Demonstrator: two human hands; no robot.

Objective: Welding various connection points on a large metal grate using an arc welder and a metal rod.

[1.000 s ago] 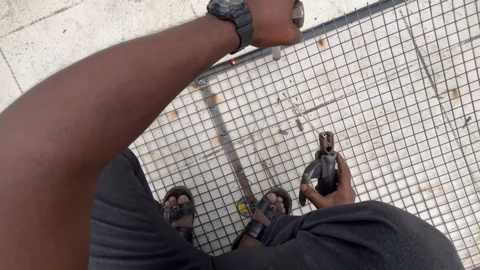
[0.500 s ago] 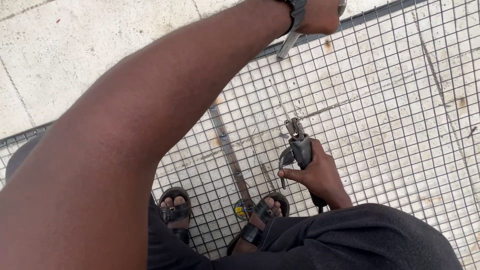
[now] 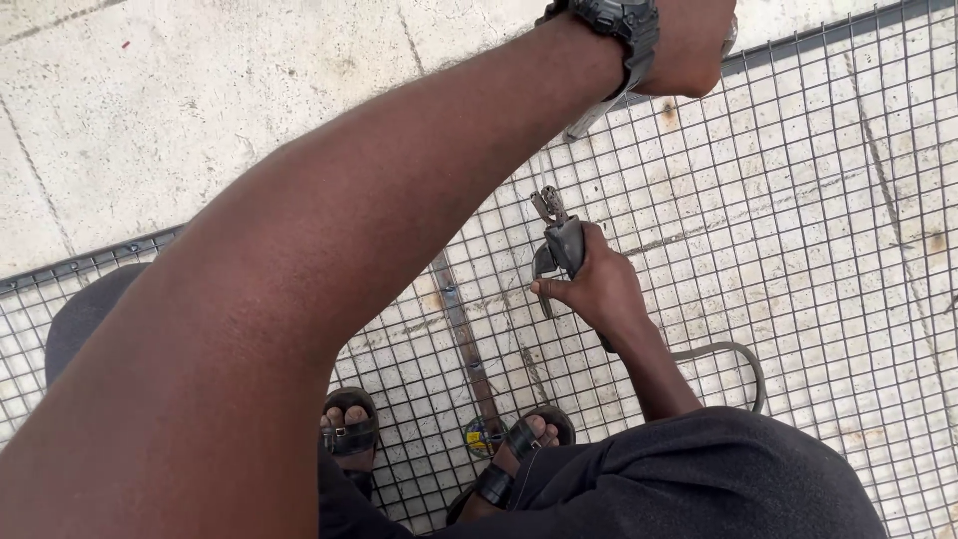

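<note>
A wire mesh panel [image 3: 798, 250] lies flat on the concrete floor [image 3: 200, 110]; the left hand [image 3: 689, 45] clenches its far frame edge, while the right hand [image 3: 599, 289] grasps a welding electrode holder [image 3: 561, 240] just above the mesh

- The floor [image 3: 200, 110] is made of big, pale grey stone slabs with thin lines between them.
- The stone looks rough and has small dark specks and a few dirty marks.
- Bright, even daylight falls on the floor, and it makes no strong shadows.
- A large panel of grey metal wire mesh [image 3: 818, 250] lies over much of the floor, and the pale stone shows through its small squares.
- A dark metal frame bar [image 3: 828, 30] runs along the far edge of the mesh.
- Some spots on the wires are brown with rust.
- No wall, window or furniture is in view.
</note>
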